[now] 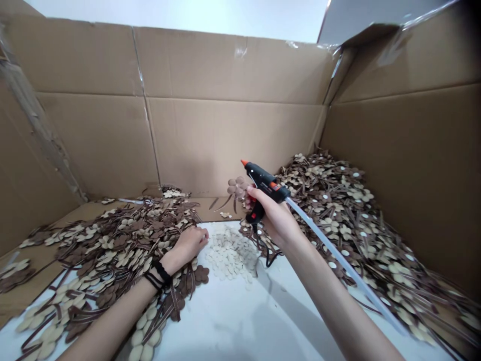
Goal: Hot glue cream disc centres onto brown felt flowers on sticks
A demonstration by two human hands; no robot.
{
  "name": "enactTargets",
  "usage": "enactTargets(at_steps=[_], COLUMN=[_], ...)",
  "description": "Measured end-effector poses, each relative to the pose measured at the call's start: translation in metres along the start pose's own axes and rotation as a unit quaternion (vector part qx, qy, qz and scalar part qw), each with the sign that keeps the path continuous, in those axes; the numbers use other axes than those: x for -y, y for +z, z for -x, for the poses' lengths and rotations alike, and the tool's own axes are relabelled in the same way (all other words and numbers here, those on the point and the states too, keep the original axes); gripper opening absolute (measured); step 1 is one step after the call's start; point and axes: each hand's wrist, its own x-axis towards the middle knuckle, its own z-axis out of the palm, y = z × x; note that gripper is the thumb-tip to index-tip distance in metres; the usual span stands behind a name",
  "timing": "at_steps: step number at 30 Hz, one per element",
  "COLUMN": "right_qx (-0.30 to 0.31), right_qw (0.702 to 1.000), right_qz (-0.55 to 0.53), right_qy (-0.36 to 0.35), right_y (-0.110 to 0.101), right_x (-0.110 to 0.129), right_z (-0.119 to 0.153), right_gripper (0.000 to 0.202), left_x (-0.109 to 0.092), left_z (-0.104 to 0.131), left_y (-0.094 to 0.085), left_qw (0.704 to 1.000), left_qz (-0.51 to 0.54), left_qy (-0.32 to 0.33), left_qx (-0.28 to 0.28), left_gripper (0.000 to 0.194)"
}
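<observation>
My right hand (277, 213) is wrapped round a black hot glue gun (263, 181). The gun's orange nozzle points up and left, and a long clear glue stick (338, 254) runs out of its back. At this hand's fingertips, beside the gun, is a light brown flower with ribbon tails (236, 187). My left hand (191, 241), a black band at its wrist, rests at the edge of a heap of small pale discs (233, 253). Its fingers are curled together; anything in them is hidden or too small to make out.
Brown and cream flowers with ribbon strips (124, 240) are heaped on the left. Another heap (338, 210), with white dots on many flowers, rises on the right. A white board (221, 321) lies underneath. Tall cardboard walls (233, 135) enclose the space; a black cord (267, 253) hangs from the gun.
</observation>
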Motion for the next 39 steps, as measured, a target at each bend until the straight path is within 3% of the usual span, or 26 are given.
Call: enactTargets(at_steps=[5,8,13,15,17,19,22,26,39], right_qx=[0.013,0.022,0.023,0.034,0.050,0.069,0.101,0.129,0.140], right_qw=[1.000,0.999,0.997,0.996,0.996,0.995,0.990,0.983,0.977], right_qz=[0.025,0.042,0.064,0.061,0.052,0.045,0.063,0.116,0.158], right_qy=[0.014,0.024,0.044,0.046,0.051,0.062,0.080,0.054,0.008], right_y=[0.003,0.005,0.006,0.007,0.007,0.008,0.008,0.009,0.013], right_x=[-0.003,-0.002,-0.001,-0.001,-0.002,-0.004,-0.008,-0.013,-0.010], right_z=[0.003,0.005,0.007,0.007,0.008,0.008,0.009,0.011,0.018], right_gripper=[0.037,0.035,0.033,0.031,0.032,0.034,0.035,0.034,0.030], left_x=[0.003,0.003,-0.023,-0.039,-0.055,-0.068,-0.078,-0.082,-0.086], left_z=[-0.002,-0.007,0.001,0.013,0.025,0.035,0.043,0.043,0.041], left_y=[0.008,-0.002,-0.057,-0.082,-0.101,-0.110,-0.110,-0.105,-0.098], left_qw=[0.998,0.990,0.954,0.910,0.879,0.866,0.866,0.874,0.850], left_qz=[0.062,0.137,0.274,0.376,0.437,0.465,0.472,0.459,0.493], left_qy=[-0.013,-0.008,-0.011,-0.030,-0.030,-0.019,-0.018,-0.015,-0.019], left_qx=[-0.011,-0.028,-0.121,-0.171,-0.188,-0.180,-0.168,-0.157,-0.187], left_gripper=[0.012,0.009,0.034,0.038,0.036,0.032,0.029,0.027,0.030])
